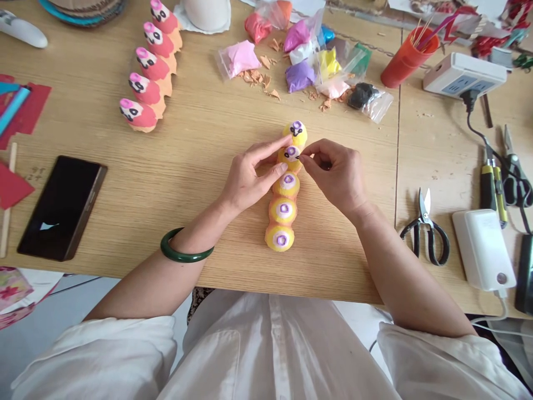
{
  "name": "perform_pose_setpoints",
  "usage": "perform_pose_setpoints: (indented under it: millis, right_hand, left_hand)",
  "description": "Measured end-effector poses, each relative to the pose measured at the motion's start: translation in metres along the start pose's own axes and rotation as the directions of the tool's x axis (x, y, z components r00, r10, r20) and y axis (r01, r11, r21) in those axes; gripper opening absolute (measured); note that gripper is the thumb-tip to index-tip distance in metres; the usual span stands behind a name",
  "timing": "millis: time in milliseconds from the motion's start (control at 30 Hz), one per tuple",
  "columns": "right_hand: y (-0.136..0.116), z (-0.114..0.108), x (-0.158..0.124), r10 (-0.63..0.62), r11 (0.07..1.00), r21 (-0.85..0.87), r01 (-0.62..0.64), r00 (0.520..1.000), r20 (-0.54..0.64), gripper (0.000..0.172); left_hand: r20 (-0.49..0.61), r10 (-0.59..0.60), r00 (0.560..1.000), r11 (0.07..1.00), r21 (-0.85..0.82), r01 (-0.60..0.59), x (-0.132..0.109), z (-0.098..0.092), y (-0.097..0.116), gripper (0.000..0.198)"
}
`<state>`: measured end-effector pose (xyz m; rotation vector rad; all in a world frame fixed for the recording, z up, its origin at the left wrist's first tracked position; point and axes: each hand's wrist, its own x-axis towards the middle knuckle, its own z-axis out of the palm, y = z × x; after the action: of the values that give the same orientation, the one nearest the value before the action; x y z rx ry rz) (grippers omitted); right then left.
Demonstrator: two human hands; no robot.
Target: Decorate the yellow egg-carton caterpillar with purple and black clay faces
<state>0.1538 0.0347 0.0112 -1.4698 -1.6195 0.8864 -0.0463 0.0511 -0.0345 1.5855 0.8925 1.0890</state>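
A row of yellow clay-covered egg carton cups [284, 210] stands on the table in front of me, each with a white patch and a purple ring. The farthest cup has black marks round its ring; the second has a black mark on its left side. My left hand [254, 171] steadies the strip, thumb and fingers on either side of the second cup. At that cup's right side, my right hand [336, 171] pinches a tiny piece of black clay [298, 157] between thumb and forefinger. A matching pink-red egg carton strip [145, 89] stands at the back left.
Bags of coloured clay [300, 76] lie at the back among carton scraps. A red cup of toothpicks [410, 58] and a power strip [464, 75] stand back right. Scissors [425, 225] and a white power bank [484, 250] lie right; a phone [62, 208] lies left.
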Motion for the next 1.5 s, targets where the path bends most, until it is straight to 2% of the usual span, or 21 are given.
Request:
perform_pose_setpoints:
  millis: [333, 733, 867, 933, 1000, 1067, 1233, 1333, 1500]
  right_hand:
    - [0.001, 0.001, 0.003, 0.02, 1.0, -0.019, -0.02, 1.0, 0.0, 0.018]
    - [0.003, 0.003, 0.007, 0.028, 1.0, 0.002, -0.028, 1.0, -0.005, 0.025]
    - [0.006, -0.002, 0.01, 0.05, 0.998, 0.035, -0.05, 0.999, 0.013, 0.022]
    - [0.007, -0.005, 0.006, 0.066, 0.995, 0.076, -0.064, 0.998, -0.02, 0.014]
    - [0.009, -0.004, -0.004, 0.057, 0.994, 0.1, -0.046, 0.993, -0.102, 0.01]
    - [0.013, -0.001, -0.02, 0.018, 0.998, 0.058, -0.007, 0.983, -0.184, 0.018]
    - [0.027, 0.016, -0.049, -0.125, 0.973, -0.209, 0.098, 0.985, -0.121, 0.044]
    - [0.03, 0.022, -0.051, -0.221, 0.911, -0.371, 0.178, 0.972, -0.077, 0.048]
    - [0.03, 0.023, -0.05, -0.242, 0.843, -0.498, 0.203, 0.97, -0.014, 0.053]
  left_hand:
    - [-0.017, -0.061, 0.998, 0.998, -0.007, 0.061, 0.001, 0.001, 0.004, 0.036]
    - [0.003, -0.026, 1.0, 1.0, 0.016, 0.026, 0.0, 0.0, 0.002, 0.037]
    - [-0.006, -0.033, 0.999, 0.999, 0.038, 0.034, 0.001, 0.0, 0.002, 0.036]
    - [0.005, -0.009, 1.0, 0.998, 0.057, 0.008, 0.0, -0.001, 0.001, 0.038]
    - [0.017, 0.021, 1.0, 0.997, 0.079, -0.022, 0.0, -0.001, 0.0, 0.04]
    - [0.025, 0.038, 0.999, 0.995, 0.09, -0.04, -0.001, -0.001, -0.001, 0.042]
    - [0.037, 0.044, 0.998, 0.995, 0.09, -0.047, -0.002, -0.002, -0.002, 0.046]
    - [0.041, 0.05, 0.998, 0.993, 0.101, -0.054, -0.001, -0.002, -0.002, 0.048]
    - [0.045, 0.053, 0.998, 0.989, 0.133, -0.059, -0.001, -0.003, -0.002, 0.048]
